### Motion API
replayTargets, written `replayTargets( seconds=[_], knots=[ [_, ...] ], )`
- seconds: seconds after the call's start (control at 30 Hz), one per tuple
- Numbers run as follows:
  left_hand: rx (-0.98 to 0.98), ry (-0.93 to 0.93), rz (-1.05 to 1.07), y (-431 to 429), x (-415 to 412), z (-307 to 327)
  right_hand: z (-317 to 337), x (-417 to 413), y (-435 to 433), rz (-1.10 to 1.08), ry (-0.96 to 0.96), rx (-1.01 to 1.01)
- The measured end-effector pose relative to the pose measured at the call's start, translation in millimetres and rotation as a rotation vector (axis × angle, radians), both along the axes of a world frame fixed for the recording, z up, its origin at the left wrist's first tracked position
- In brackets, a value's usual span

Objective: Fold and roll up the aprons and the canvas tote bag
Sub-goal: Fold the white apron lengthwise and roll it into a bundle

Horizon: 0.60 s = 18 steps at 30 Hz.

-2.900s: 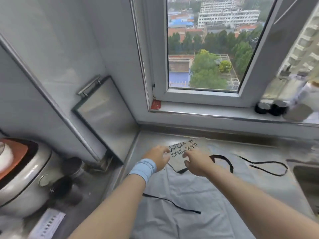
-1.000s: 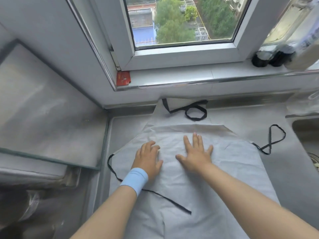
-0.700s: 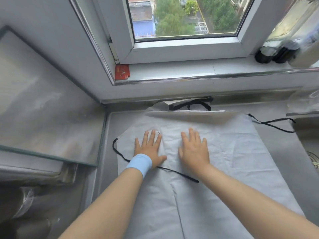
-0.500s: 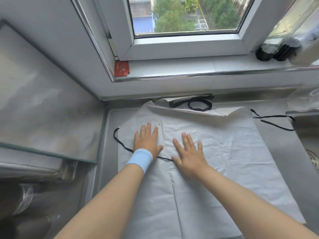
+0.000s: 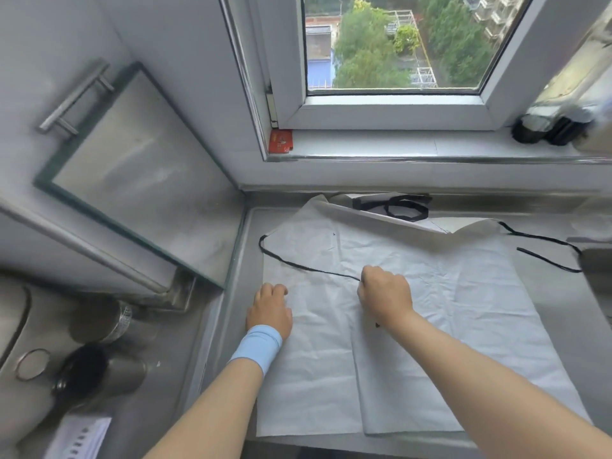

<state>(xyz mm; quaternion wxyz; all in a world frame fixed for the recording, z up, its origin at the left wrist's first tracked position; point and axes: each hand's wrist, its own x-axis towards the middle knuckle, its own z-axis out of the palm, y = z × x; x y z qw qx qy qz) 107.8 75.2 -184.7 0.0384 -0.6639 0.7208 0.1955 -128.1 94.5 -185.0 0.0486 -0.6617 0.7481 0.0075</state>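
One white apron [image 5: 463, 293] lies spread flat on the steel counter [image 5: 563, 309] below the window. Its bib is turned back at the far edge, with the black neck loop [image 5: 404, 208] on top. The right hand [image 5: 385, 294] is curled round the black waist tie [image 5: 298, 266], which crosses the cloth from its left corner. The left hand [image 5: 270, 309], above a blue wristband [image 5: 256, 346], rests on the apron's left edge with fingers bent; whether they pinch the fabric I cannot tell. The other tie [image 5: 546, 251] trails loose toward the sink [image 5: 596, 270].

A tug on the held tie would likely drag that corner and rumple the flat cloth unless the left hand pins it. The loose tie could slide into the sink, or get left outside the fold.

Print on the red sticker [image 5: 280, 140] by the window frame is too small to read, and the lines on the printed sheet [image 5: 79, 438] at lower left are blurred.
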Motion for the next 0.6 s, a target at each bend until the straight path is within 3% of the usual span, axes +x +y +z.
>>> replayTargets(
  seconds=[0.13, 0.27, 0.4, 0.5, 0.6],
  knots=[
    [0.033, -0.021, 0.099, 25, 3, 7, 20, -18, 15, -0.074, 0.043, 0.163],
    [0.184, -0.138, 0.333, 61, -7, 15, 7, -11, 62, 0.145, 0.002, 0.049],
    [0.324, -0.287, 0.455, 103, -5, 15, -13, 12, 122, 0.403, -0.099, 0.097],
    [0.333, -0.227, 0.548, 120, -3, 8, -27, 11, 155, 0.423, 0.018, 0.249],
    [0.333, -0.080, 0.686, 126, 0, 11, -34, 4, 174, 0.387, 0.052, 0.249]
  ],
)
